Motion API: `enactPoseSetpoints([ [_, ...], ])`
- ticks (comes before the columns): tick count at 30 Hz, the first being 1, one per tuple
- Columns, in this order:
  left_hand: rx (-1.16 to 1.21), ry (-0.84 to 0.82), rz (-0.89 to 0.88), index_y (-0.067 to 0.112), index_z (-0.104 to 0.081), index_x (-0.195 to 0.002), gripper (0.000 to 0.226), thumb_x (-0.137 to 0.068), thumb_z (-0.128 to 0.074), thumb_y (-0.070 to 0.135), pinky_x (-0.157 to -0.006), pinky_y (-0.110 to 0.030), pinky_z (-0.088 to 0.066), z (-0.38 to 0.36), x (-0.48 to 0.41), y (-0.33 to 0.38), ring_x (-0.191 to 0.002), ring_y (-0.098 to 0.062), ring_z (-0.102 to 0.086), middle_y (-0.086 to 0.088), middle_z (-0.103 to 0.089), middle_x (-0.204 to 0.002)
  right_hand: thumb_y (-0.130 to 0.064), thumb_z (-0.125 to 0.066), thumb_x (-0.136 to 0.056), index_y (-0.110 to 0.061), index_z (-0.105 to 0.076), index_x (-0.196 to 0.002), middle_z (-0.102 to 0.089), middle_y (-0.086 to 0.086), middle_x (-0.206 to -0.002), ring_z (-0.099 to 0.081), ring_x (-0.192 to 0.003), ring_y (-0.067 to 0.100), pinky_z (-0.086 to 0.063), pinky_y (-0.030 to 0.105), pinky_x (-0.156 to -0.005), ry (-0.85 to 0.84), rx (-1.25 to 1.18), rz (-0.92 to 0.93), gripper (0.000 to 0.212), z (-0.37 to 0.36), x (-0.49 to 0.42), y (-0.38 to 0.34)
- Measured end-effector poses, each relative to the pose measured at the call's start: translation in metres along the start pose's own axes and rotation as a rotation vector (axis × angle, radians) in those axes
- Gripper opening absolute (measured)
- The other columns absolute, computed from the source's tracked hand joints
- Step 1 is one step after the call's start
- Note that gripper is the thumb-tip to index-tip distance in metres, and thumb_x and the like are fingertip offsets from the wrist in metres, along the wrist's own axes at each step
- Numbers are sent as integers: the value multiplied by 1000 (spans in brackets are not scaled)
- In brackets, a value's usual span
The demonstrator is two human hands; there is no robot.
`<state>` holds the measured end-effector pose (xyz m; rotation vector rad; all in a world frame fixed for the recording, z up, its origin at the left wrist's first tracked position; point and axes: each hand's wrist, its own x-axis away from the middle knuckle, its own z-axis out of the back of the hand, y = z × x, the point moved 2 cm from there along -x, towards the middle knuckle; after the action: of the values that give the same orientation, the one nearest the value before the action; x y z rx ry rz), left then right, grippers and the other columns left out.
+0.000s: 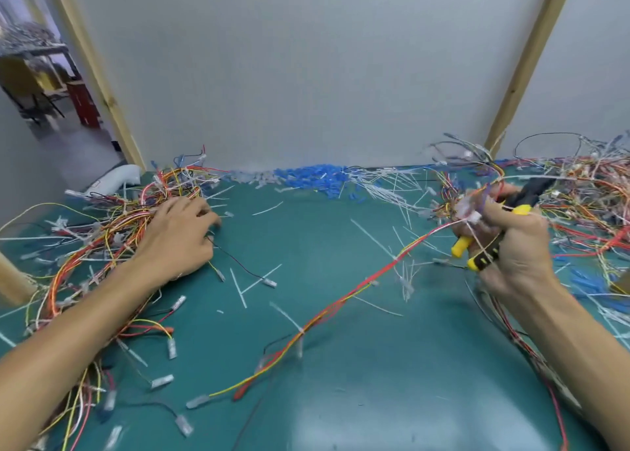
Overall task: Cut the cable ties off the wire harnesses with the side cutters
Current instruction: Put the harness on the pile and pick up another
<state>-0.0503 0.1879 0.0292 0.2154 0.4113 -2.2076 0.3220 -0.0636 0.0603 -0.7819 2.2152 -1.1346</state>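
My right hand [514,246] grips the side cutters [484,249], whose yellow-and-black handles stick out below my fingers and whose dark jaws point up to the right. The same hand also holds the white connector end of a red, orange and yellow wire harness [341,304] that trails down-left across the green mat [341,382]; white cable ties [301,331] sit along it. My left hand [180,236] lies palm down on a tangled pile of loose wires [112,232] at the left, its fingers bent over the wires.
A second big tangle of harnesses [586,198] fills the right side. Cut white tie pieces [385,184] and blue bits [313,174] lie along the back wall and across the mat. Wooden posts [525,65] stand at both back corners.
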Motion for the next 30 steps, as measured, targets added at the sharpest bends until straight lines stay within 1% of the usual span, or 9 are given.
enactPoseSetpoints([
  [6, 98, -406, 26, 39, -43, -147, 83, -65, -49, 32, -119, -44, -21, 28, -3, 23, -135, -22, -35, 2, -41, -141, 9, -59, -99, -26, -57, -102, -55, -7, -83, -50, -70, 17, -48, 25, -56, -49, 137, 30, 36, -5, 4, 15],
  [8, 181, -430, -19, 38, -33, -152, 90, -63, -46, 32, -119, -45, -19, 44, -1, 47, -139, -22, -29, 0, -33, -144, 9, -60, -99, -24, -61, -114, -54, -8, -82, -50, -69, 14, -49, 23, -54, -113, 210, 51, 36, -8, 7, 17],
  [11, 286, -329, -235, 42, -48, -133, 56, -79, -44, 57, -108, -43, -37, 69, 12, 91, -116, -9, -43, 14, -44, -119, 11, -59, -99, -19, -63, -127, -46, 1, -84, -45, -66, 14, -44, 23, -53, -232, 252, 69, 41, -12, 11, 17],
  [14, 359, -550, -406, 44, -54, -102, 48, -80, -39, 84, -72, -33, -49, 84, 39, 128, -76, 1, -55, 20, -59, -81, 11, -58, -99, -20, -62, -132, -47, 5, -85, -45, -68, 18, -44, 28, -56, -211, 234, 74, 46, -11, 11, 14],
  [18, 166, -464, -611, 29, -58, -94, 25, -91, -54, 53, -63, -28, -42, 87, 48, 152, -69, -13, -56, 11, -63, -73, 7, -61, -100, -16, -59, -140, -47, 1, -87, -45, -68, 15, -45, 26, -57, -189, 230, 67, 47, -10, 11, 14],
  [20, 492, -579, -597, 20, -63, -87, 15, -96, -63, 32, -56, -23, -42, 87, 41, 155, -56, -10, -53, 8, -61, -62, 7, -62, -99, -16, -60, -140, -48, -1, -85, -45, -65, 12, -44, 24, -55, -184, 232, 71, 47, -11, 10, 15],
  [23, 1235, -666, -358, 9, -64, -83, 17, -99, -66, 14, -44, -22, -43, 95, 23, 149, -40, -16, -53, -7, -62, -57, 9, -60, -99, -14, -59, -136, -53, -4, -79, -41, -62, 15, -38, 27, -54, -171, 252, 82, 43, -9, 5, 16],
  [26, 1725, -396, -118, 5, -65, -79, 15, -91, -70, 13, -39, -21, -44, 104, -1, 145, -38, -20, -58, -11, -61, -58, 7, -64, -99, -10, -57, -138, -57, -4, -81, -45, -62, 15, -43, 29, -55, -140, 307, 86, 43, -4, 1, 18],
  [30, 1976, -203, 109, 8, -71, -67, 30, -93, -63, 21, -49, -19, -55, 96, -24, 148, -60, -20, -74, -7, -67, -65, 5, -66, -98, -11, -55, -141, -58, -4, -83, -49, -66, 18, -47, 36, -62, -190, 336, 75, 47, -5, 5, 27],
])
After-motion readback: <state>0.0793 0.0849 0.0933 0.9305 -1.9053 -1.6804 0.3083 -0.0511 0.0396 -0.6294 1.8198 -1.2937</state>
